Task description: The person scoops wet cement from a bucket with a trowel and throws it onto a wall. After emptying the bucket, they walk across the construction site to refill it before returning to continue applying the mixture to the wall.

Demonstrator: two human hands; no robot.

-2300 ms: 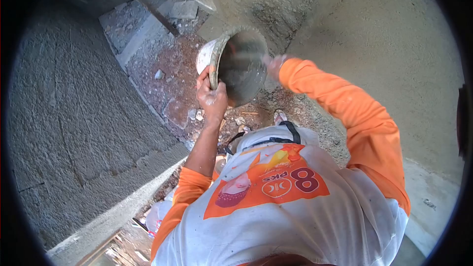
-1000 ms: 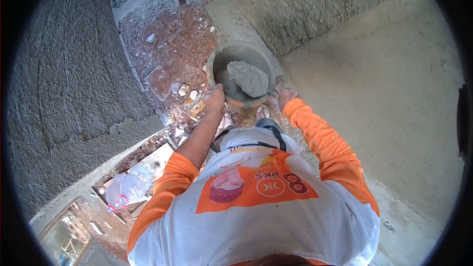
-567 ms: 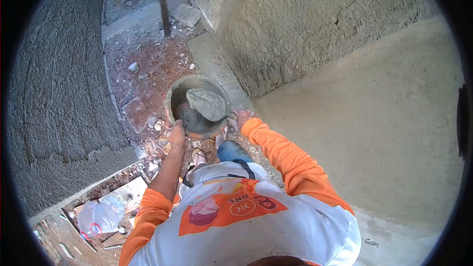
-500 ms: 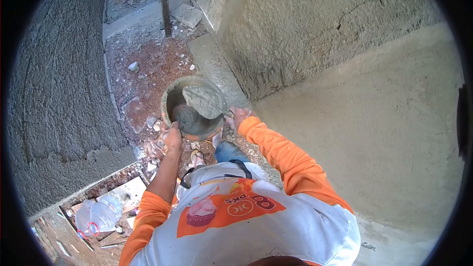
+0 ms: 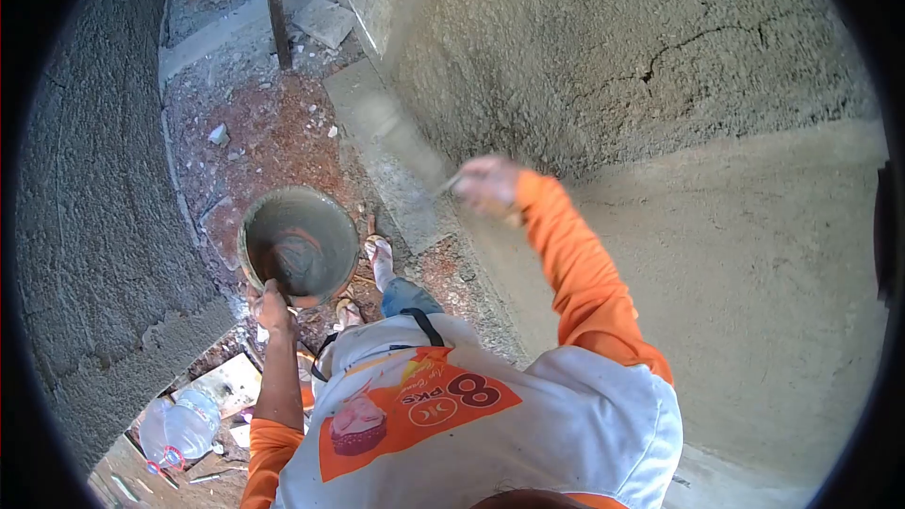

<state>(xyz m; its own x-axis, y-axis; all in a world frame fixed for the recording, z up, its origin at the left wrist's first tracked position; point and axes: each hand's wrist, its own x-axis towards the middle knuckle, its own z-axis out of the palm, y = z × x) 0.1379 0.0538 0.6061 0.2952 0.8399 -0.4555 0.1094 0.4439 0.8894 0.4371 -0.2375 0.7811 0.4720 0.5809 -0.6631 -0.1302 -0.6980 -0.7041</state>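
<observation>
My left hand [image 5: 271, 309] is closed around the near rim of a mortar-smeared bucket [image 5: 325, 207], which tilts so that its inside faces me. Wet grey mortar coats the bucket's walls and bottom. Out to the right, my right hand [image 5: 488, 184] grips the handle of a trowel [image 5: 401, 137]. Motion smears the trowel's blade, and some mortar appears to lie on it. The blade is near the foot of the rough plastered wall [image 5: 584, 66], apart from the bucket.
Smooth plaster [image 5: 716, 254] covers the right wall's nearer part; a crack runs through the rougher part. A dark rough wall [image 5: 104, 198] stands left. Rubble and a white stone chunk [image 5: 219, 135] litter the ground. A wooden post [image 5: 276, 9] rises ahead; plastic bottles [image 5: 184, 426] lie lower left.
My right hand has lifted the trowel out of the bucket and swung it up and right towards the wall. The bucket, in my left hand, has shifted left and down in view.
</observation>
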